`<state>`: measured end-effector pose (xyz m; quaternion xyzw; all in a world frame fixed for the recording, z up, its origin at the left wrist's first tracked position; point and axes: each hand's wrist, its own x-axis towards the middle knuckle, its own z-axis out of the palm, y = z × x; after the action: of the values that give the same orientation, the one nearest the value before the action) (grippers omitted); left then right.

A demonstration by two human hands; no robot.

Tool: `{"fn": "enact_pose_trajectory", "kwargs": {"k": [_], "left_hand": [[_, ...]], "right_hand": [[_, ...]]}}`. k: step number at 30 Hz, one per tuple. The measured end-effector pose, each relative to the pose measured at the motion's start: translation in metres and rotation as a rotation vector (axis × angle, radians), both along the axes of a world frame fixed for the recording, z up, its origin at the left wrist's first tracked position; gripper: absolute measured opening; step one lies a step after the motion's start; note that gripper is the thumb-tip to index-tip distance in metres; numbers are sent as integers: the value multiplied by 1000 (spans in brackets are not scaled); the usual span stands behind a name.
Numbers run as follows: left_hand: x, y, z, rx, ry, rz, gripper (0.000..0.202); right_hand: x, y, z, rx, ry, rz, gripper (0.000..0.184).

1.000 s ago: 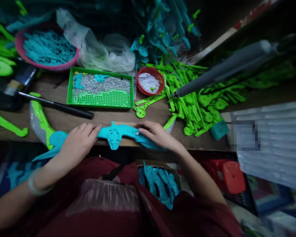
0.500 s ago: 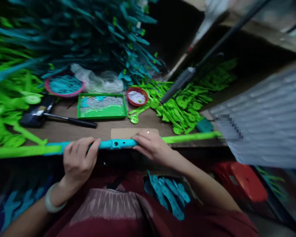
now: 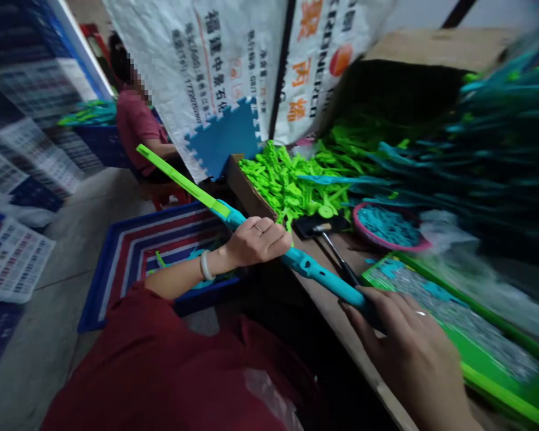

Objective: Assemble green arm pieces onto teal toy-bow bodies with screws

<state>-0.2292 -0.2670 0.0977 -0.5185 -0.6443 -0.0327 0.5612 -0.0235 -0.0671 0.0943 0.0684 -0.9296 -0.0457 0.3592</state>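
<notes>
A long blue plastic stick (image 3: 317,272) with bright green ends crosses the view from upper left to lower right. My left hand (image 3: 260,240) is wrapped round its blue section, left of a thicker block with a small dark hole. My right hand (image 3: 408,341) grips the blue section farther right, fingers curled over it, with part of the stick hidden under the palm. One green end (image 3: 179,176) points out past the bench towards the floor side. The other green end (image 3: 505,392) passes beyond my right hand, along the green tray's near side.
On the bench (image 3: 330,305) lie a hammer (image 3: 339,254), a pink basket (image 3: 424,244) of blue pieces and a green tray (image 3: 471,347) of metal pins. Green plastic parts (image 3: 291,179) are heaped behind. Left stands a striped-lined blue crate (image 3: 117,263); a person (image 3: 137,123) sits beyond.
My view has swung left, bringing in the crate and the seated person. The stick has gone from level along the bench edge to slanting, and both hands still hold it.
</notes>
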Motion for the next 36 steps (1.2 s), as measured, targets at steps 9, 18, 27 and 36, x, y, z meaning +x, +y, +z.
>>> {"fn": "enact_pose_trajectory", "kwargs": {"k": [9, 18, 27, 36], "left_hand": [[-30, -101, 24, 83, 104, 246, 17], [-76, -174, -13, 221, 48, 454, 8], [-101, -299, -53, -182, -1121, 1026, 30], [-91, -210, -167, -725, -1541, 1071, 36]], "right_hand": [[-45, -19, 2, 145, 111, 0, 44], [-16, -34, -34, 340, 236, 147, 14], [34, -31, -52, 257, 50, 143, 28], [72, -23, -82, 176, -166, -40, 29]]}}
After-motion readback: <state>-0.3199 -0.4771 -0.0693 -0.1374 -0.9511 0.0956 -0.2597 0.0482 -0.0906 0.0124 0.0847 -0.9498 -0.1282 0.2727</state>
